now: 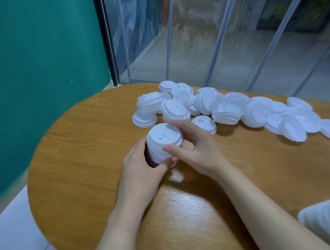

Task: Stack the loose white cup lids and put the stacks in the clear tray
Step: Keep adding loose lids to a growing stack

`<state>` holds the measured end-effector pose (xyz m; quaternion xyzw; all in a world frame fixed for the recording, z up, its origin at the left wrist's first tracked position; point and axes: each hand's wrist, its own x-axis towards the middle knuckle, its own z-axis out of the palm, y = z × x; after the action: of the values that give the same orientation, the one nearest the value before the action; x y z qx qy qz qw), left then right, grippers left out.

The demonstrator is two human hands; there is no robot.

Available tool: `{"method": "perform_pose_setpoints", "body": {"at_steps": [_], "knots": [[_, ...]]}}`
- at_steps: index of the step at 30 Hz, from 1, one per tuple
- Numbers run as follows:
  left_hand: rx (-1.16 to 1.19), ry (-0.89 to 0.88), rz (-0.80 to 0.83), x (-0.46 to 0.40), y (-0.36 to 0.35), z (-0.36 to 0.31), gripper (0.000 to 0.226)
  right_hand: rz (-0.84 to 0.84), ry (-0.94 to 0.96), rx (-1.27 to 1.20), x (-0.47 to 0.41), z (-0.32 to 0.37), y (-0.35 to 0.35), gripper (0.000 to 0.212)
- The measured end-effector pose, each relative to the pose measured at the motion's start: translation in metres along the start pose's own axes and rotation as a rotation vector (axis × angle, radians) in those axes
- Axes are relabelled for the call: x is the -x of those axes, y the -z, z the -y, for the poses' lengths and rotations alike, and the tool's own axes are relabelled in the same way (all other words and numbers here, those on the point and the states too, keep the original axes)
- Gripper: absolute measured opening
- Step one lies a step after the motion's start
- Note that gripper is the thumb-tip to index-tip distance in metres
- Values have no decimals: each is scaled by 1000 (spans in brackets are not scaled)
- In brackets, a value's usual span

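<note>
Gripping lid stack (162, 143), fingers (181, 128) around, tabletop (86, 146)

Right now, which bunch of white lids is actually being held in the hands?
The upright stack of lids nearest the camera: the left hand and right hand grip it, while the other lids lie untouched beyond.

1. My left hand (143, 159) curls round the lower part of the stack of lids (162, 143), thumb toward me.
2. My right hand (195, 148) grips the stack's top from the other side, thumb across the near rim.
3. Both forearms are bare.
</note>
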<state>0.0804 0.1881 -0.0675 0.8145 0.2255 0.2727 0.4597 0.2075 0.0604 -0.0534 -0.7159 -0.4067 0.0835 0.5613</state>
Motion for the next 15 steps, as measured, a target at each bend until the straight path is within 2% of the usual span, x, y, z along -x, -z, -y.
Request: {"method": "perform_pose_setpoints", "body": {"at_steps": [3,5,9,11,15], "knots": [[-6,-5,1,0,0,0,65,27,8,65,5,-3,3,70],[-11,-9,-1,0,0,2,65,-22,20,81,9,-8,6,70],[-19,-6,-3,-1,0,3,66,-254,40,112,-3,-11,20,43],[-17,5,2,-1,-1,3,68,-283,8,158,-23,-9,30,34],[-5,13,-4,-1,0,3,69,-162,-94,298,-68,-9,31,55]]}}
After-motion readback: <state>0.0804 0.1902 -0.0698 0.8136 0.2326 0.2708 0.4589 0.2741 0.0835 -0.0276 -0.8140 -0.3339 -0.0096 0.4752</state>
